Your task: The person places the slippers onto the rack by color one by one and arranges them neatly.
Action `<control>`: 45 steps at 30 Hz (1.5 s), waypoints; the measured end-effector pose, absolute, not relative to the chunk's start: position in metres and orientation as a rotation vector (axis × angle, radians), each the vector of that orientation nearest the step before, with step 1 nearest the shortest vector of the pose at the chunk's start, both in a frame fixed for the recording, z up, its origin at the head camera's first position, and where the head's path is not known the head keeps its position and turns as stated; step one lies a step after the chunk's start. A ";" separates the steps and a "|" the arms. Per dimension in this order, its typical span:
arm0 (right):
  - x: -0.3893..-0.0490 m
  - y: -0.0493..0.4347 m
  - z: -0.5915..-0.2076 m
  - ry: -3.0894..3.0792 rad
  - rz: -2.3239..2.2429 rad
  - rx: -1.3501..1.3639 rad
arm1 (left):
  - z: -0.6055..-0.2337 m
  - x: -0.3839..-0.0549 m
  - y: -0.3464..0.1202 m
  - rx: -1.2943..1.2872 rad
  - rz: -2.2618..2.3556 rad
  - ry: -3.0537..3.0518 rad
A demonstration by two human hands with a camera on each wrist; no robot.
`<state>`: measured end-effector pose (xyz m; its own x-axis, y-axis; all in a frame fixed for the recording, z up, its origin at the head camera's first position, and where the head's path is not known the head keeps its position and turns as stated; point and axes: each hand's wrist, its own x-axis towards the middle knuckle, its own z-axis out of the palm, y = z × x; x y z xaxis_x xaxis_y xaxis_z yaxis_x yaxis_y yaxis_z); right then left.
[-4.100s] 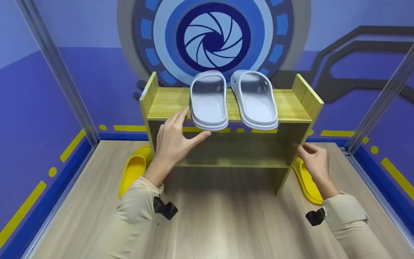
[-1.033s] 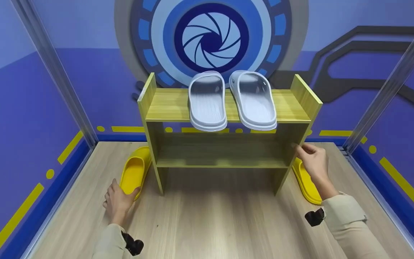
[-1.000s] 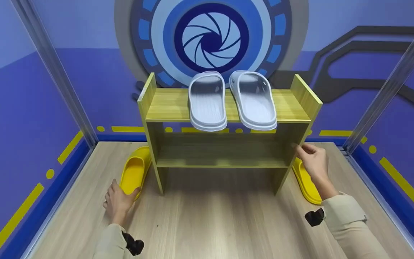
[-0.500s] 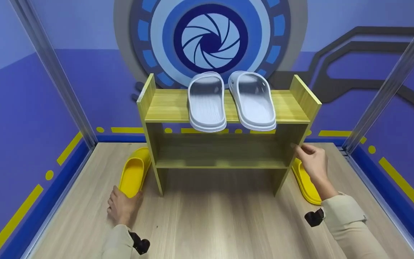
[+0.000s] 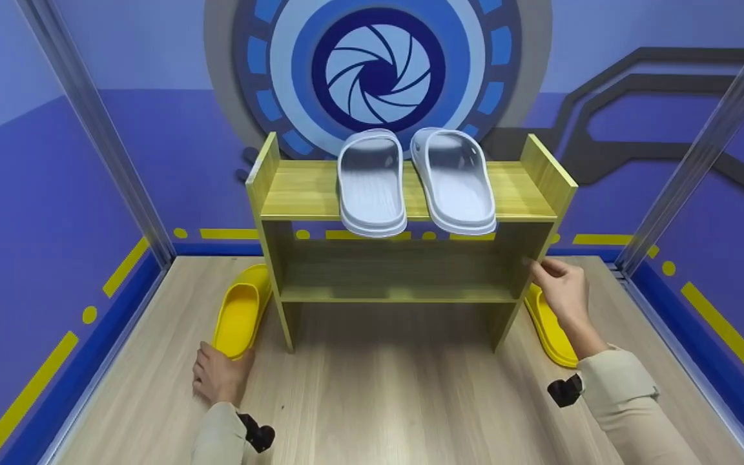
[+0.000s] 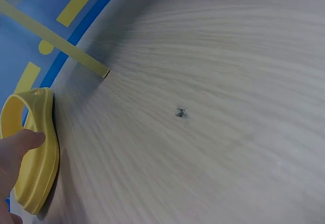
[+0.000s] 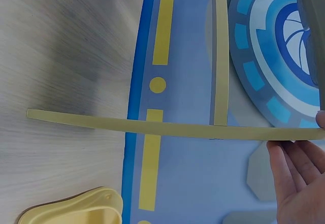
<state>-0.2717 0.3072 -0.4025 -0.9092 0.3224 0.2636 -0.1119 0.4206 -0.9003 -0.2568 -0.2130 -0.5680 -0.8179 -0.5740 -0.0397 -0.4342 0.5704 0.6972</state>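
My left hand (image 5: 222, 376) holds the heel end of a yellow clog (image 5: 237, 316) on the floor left of the rack. In the left wrist view, its thumb lies on the side of that yellow clog (image 6: 44, 158); the other fingertips are mostly hidden. My right hand (image 5: 564, 287) pinches the front edge of the right side panel of a wooden shoe rack (image 5: 404, 300). In the right wrist view, fingers (image 7: 287, 168) lie against that panel (image 7: 177, 129). Two light grey clogs, one left (image 5: 372, 187) and one right (image 5: 459, 187), sit side by side on the top shelf.
Another yellow clog (image 5: 549, 329) lies on the floor right of the rack, partly behind my right hand. The lower shelf (image 5: 398, 271) spans between the side panels. Printed walls and metal corner posts (image 5: 113, 142) enclose the wooden floor (image 5: 385, 400).
My left hand came down from beside the left grey clog to the left yellow clog and settled at its heel end. My right hand stays on the rack's side panel.
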 end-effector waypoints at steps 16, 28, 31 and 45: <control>-0.273 0.308 -0.403 -2.308 1.478 -0.205 | -0.569 -0.267 -0.210 0.912 -1.050 -2.655; -0.272 0.308 -0.403 -2.306 1.484 -0.197 | -0.565 -0.268 -0.210 0.914 -1.046 -2.703; -0.272 0.308 -0.402 -2.303 1.499 -0.190 | -0.565 -0.269 -0.210 0.908 -1.044 -2.701; -0.271 0.307 -0.401 -2.326 1.459 -0.206 | -0.568 -0.271 -0.208 0.881 -0.988 -2.710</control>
<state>-0.2708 0.3074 -0.4012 -0.9149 0.3224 0.2430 -0.0785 0.4485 -0.8903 -0.2715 -0.2083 -0.5681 -0.8223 -0.5637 -0.0779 -0.4816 0.6164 0.6230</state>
